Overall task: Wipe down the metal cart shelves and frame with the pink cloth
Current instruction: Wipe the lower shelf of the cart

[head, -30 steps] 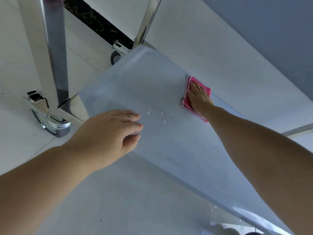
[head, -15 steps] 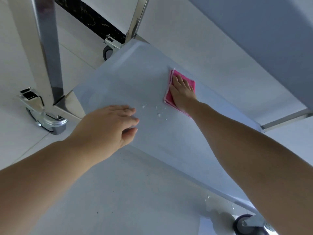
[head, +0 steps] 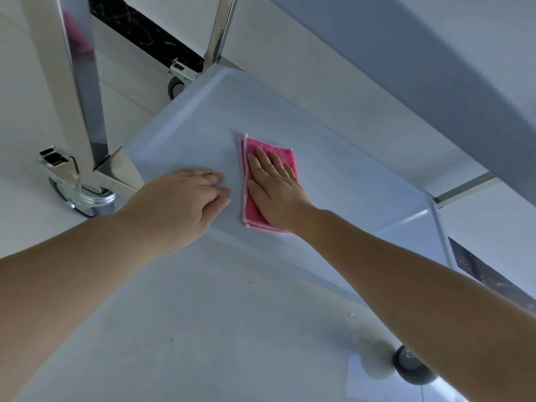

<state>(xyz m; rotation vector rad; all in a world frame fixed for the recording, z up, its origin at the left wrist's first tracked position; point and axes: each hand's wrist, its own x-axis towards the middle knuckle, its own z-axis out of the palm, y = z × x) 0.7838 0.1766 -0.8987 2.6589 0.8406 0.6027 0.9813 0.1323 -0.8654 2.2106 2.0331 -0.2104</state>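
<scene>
The folded pink cloth (head: 285,153) lies flat on the cart's bottom metal shelf (head: 353,181), near its front left part. My right hand (head: 275,187) presses on the cloth with straight, spread fingers and covers most of it. My left hand (head: 179,204) rests on the shelf's front edge just left of the cloth, fingers lightly bent on the surface, holding nothing. The shelf surface around the cloth looks smooth, with no droplets showing.
A shiny upright post (head: 84,82) rises at the left front corner above a braked caster (head: 84,198). Another post (head: 220,27) and caster (head: 175,88) stand at the far corner. The upper shelf (head: 435,68) overhangs at the right. A caster (head: 412,365) stands at bottom right on the pale tiled floor.
My right hand slid the cloth left and toward me over the spot where droplets lay; they no longer show. My left hand stayed on the front edge.
</scene>
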